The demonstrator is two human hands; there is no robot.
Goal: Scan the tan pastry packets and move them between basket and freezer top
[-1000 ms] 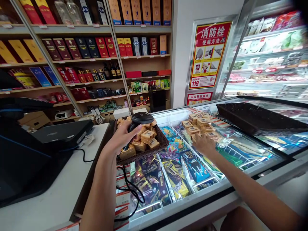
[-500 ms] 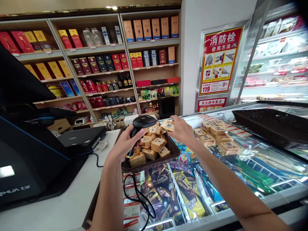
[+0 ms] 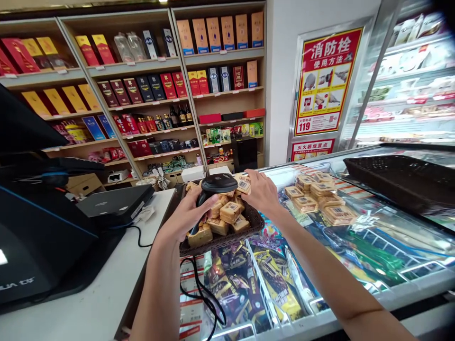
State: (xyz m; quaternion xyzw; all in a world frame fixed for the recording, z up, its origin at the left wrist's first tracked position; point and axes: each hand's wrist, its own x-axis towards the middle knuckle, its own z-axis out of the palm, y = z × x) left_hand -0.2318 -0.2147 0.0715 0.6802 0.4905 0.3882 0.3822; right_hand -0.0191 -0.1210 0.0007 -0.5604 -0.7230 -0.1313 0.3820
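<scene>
My left hand (image 3: 188,210) is wrapped round the handle of a black barcode scanner (image 3: 218,182), whose head points to the right. Between the fingers of my right hand (image 3: 261,189) is a small wrapped snack pack (image 3: 243,184), its barcode label facing me, close to the scanner's head. Below both hands a brown woven basket (image 3: 258,221) holds several more such packs, partly hidden by the scanner and my left hand. The basket rests on the glass top of a freezer. A black cable (image 3: 202,293) hangs down in front of the basket.
More snack packs (image 3: 322,199) lie stacked on the freezer glass at right, near a dark empty-looking tray (image 3: 398,184). Left stands a white counter (image 3: 81,303) with a black terminal (image 3: 35,227) and a flat black box (image 3: 117,203). Shelves of boxed bottles line the back wall.
My right hand has brought the snack pack slightly left and closer to the scanner's head. The view has shifted a little; both grips stay the same.
</scene>
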